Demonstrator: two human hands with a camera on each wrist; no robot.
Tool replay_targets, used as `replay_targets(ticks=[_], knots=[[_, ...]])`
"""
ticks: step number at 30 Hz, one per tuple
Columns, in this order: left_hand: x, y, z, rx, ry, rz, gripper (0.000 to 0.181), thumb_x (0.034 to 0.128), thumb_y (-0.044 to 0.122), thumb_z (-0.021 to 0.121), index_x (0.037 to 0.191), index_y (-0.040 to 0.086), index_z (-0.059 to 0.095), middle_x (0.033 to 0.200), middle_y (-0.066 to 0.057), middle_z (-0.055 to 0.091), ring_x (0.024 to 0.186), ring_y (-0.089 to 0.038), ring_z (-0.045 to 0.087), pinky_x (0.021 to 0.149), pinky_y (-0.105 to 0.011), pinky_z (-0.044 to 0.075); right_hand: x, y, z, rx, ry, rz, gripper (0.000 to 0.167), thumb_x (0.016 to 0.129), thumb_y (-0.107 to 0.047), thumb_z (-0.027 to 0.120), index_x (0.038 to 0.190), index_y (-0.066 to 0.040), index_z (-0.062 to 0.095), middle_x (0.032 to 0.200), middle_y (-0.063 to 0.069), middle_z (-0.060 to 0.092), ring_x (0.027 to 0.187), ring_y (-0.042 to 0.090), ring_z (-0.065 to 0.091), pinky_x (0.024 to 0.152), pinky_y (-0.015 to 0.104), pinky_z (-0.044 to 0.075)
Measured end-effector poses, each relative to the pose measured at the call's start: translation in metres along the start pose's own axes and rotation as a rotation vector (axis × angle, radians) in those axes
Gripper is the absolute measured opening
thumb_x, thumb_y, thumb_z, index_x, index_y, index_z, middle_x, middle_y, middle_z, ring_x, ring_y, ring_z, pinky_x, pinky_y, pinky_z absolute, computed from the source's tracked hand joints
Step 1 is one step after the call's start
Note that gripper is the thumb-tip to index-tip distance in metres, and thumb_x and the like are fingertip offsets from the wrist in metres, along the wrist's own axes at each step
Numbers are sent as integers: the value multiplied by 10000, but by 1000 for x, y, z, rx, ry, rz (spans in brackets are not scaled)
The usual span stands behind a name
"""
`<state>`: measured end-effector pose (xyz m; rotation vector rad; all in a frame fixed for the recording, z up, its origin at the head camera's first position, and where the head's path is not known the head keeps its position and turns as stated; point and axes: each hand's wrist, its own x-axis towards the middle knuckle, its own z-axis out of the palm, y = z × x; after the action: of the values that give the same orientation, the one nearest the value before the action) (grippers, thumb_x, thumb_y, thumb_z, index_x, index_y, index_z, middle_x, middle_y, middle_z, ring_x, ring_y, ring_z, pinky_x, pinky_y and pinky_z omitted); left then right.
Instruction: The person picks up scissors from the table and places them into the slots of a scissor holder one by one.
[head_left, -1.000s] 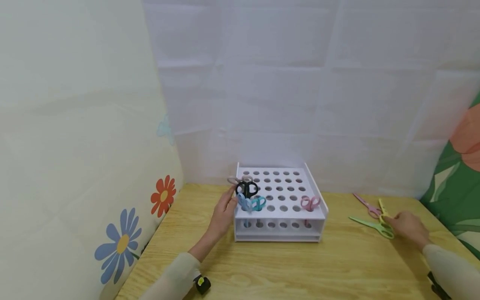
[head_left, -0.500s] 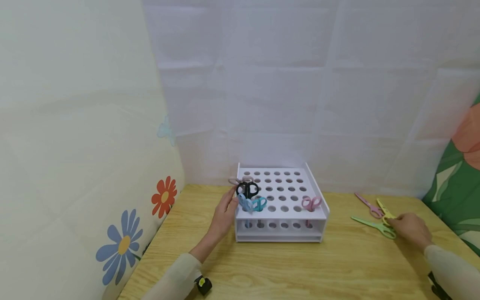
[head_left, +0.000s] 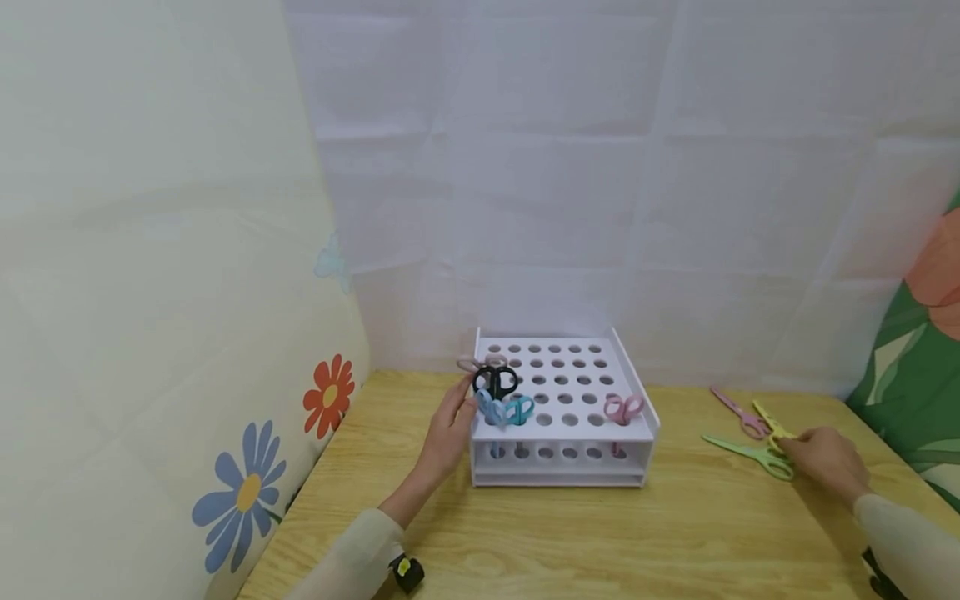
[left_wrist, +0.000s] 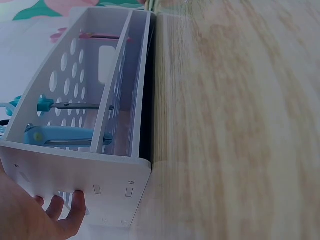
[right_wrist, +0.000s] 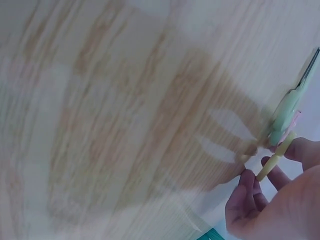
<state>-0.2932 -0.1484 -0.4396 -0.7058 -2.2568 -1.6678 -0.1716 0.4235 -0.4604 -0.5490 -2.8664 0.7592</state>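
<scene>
In the head view, my left hand (head_left: 450, 429) rests against the left side of a white rack (head_left: 562, 429) with rows of round holes. The left wrist view shows its fingertips (left_wrist: 77, 200) touching the outer side panel. Black scissors (head_left: 495, 381), light blue scissors (head_left: 491, 407), teal scissors (head_left: 519, 409) and greyish-pink scissors (head_left: 468, 362) are grouped at the rack's left; pink scissors (head_left: 622, 408) stand at its front right. My right hand (head_left: 828, 462) pinches yellow scissors (head_left: 767, 417) by a handle, low over the table. Their grip end is partly hidden by fingers.
Light green scissors (head_left: 750, 452) and another pair of pink scissors (head_left: 738, 412) lie on the wooden table (head_left: 555, 542) beside my right hand. White cloth (head_left: 525, 208) hangs behind the rack. Flower-patterned cloth (head_left: 150, 250) borders the left side.
The yellow scissors have turned slightly, their handle end shifting right with my right hand. My left hand stays at the rack's side.
</scene>
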Motion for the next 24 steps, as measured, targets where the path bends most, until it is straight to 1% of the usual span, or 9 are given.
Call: replay_targets(ticks=[4, 6, 9, 10, 13, 15, 17, 21, 24], knots=[[-1, 2, 0, 2, -4, -2, 507, 1092, 295, 452, 1565, 116, 418, 1580, -99, 399, 1461, -312, 320, 1151, -547, 280, -3, 2, -2, 25, 55, -19, 542, 972, -382, 633, 1001, 157, 678, 951, 299, 670, 816, 391, 633, 584, 391, 476], [-1, 3, 0, 7, -2, -10, 506, 1092, 305, 449, 1566, 128, 420, 1581, -84, 401, 1461, -297, 323, 1151, -537, 287, -5, 4, -3, 46, 107, -49, 496, 970, -336, 649, 966, 158, 686, 910, 281, 679, 787, 386, 637, 576, 393, 481], [-2, 4, -1, -1, -2, -10, 506, 1093, 292, 451, 1566, 113, 416, 1580, -101, 399, 1462, -314, 318, 1151, -551, 278, -7, 6, -2, 77, 189, -109, 407, 955, -238, 670, 918, 167, 688, 828, 231, 689, 715, 326, 631, 568, 383, 474], [-2, 5, -1, -4, -4, -19, 507, 1093, 296, 450, 1568, 123, 414, 1582, -92, 397, 1464, -307, 316, 1152, -547, 278, -7, 7, -2, 88, 219, -130, 382, 945, -203, 676, 916, 178, 680, 821, 237, 686, 710, 335, 631, 572, 386, 472], [-2, 6, -1, -9, 2, -12, 505, 1089, 275, 462, 1564, 110, 419, 1573, -103, 410, 1458, -318, 324, 1149, -553, 279, -6, 11, 0, 122, 284, -161, 340, 919, -118, 675, 992, 213, 642, 895, 323, 659, 788, 432, 624, 643, 485, 502], [-1, 6, -1, -12, 6, -5, 503, 1086, 265, 469, 1560, 103, 425, 1564, -107, 421, 1453, -323, 333, 1147, -556, 283, -4, 13, 1, 132, 327, -176, 368, 895, -83, 684, 1070, 229, 600, 986, 405, 616, 885, 527, 594, 733, 554, 475], [-1, 5, -1, -10, 11, 4, 501, 1085, 264, 473, 1556, 96, 431, 1556, -111, 433, 1446, -326, 345, 1143, -555, 291, -1, 14, 1, 145, 345, -176, 433, 885, -69, 687, 1167, 229, 546, 1090, 458, 562, 977, 587, 546, 793, 622, 437], [-1, 3, -1, -2, 9, -1, 508, 1085, 284, 468, 1554, 92, 431, 1554, -109, 436, 1442, -331, 354, 1138, -558, 299, -1, 13, -2, 160, 368, -189, 518, 880, -52, 684, 1260, 217, 458, 1145, 482, 518, 1008, 610, 522, 876, 674, 355], [-1, 4, -1, 5, 8, -10, 514, 1084, 293, 464, 1555, 90, 430, 1557, -104, 434, 1440, -333, 358, 1133, -560, 307, 0, 9, -6, 152, 379, -202, 508, 887, -48, 671, 1253, 226, 448, 1119, 480, 527, 993, 612, 521, 910, 697, 277]])
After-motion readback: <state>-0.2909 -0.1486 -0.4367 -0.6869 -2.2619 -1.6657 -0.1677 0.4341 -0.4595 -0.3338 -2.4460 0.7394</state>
